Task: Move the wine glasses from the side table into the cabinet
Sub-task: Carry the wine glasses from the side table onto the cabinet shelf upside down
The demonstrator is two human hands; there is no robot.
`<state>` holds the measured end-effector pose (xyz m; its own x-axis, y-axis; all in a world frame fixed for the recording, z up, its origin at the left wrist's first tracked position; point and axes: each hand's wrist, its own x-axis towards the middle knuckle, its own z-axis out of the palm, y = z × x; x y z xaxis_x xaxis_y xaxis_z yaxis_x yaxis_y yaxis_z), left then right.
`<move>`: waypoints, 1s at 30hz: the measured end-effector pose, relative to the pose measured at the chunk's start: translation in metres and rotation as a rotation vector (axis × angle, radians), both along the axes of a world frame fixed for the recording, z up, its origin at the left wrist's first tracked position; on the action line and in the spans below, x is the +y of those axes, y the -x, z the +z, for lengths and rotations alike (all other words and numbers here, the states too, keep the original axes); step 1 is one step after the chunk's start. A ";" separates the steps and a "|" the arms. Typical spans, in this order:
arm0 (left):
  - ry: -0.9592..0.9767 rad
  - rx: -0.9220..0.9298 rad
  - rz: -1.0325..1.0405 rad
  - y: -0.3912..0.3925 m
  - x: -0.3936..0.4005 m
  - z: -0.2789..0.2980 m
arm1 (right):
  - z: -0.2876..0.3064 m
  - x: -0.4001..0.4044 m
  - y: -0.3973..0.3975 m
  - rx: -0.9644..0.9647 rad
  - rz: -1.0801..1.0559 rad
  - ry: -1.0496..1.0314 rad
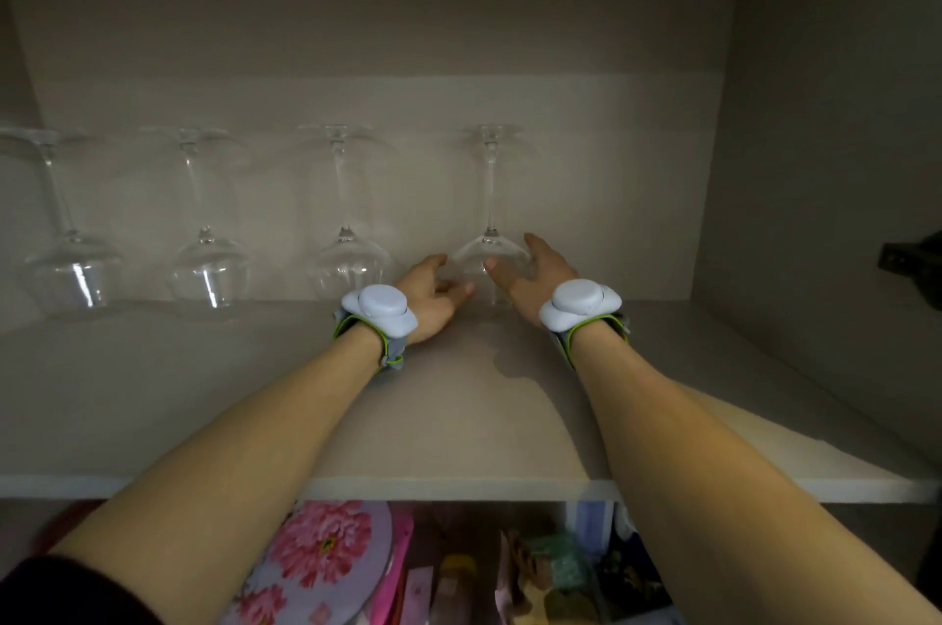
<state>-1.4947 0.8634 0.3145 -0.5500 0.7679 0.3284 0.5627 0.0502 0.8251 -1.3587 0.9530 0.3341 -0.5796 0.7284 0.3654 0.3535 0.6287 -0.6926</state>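
Pale cabinet shelf (459, 395) in front of me. On it: four wine glasses, rims down, in a row along the back: far-left glass (71, 267), second glass (209, 267), third glass (349, 262), rightmost glass (490, 244).
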 end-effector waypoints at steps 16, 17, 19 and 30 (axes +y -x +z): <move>0.053 0.110 0.047 -0.050 -0.092 0.001 | -0.007 -0.092 -0.075 -0.134 -0.131 -0.094; 0.026 0.074 0.034 -0.056 -0.100 0.002 | -0.007 -0.100 -0.082 -0.164 -0.138 -0.106; 0.018 0.060 -0.006 -0.065 -0.121 0.005 | -0.007 -0.121 -0.091 -0.223 -0.170 -0.123; 0.137 0.119 -0.277 -0.115 -0.218 -0.002 | -0.012 -0.230 -0.136 -0.289 -0.242 -0.197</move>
<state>-1.3800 0.6458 0.3121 -0.2780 0.9245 0.2606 0.6622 -0.0120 0.7492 -1.2223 0.7229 0.3223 -0.4992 0.7888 0.3587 0.6694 0.6139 -0.4184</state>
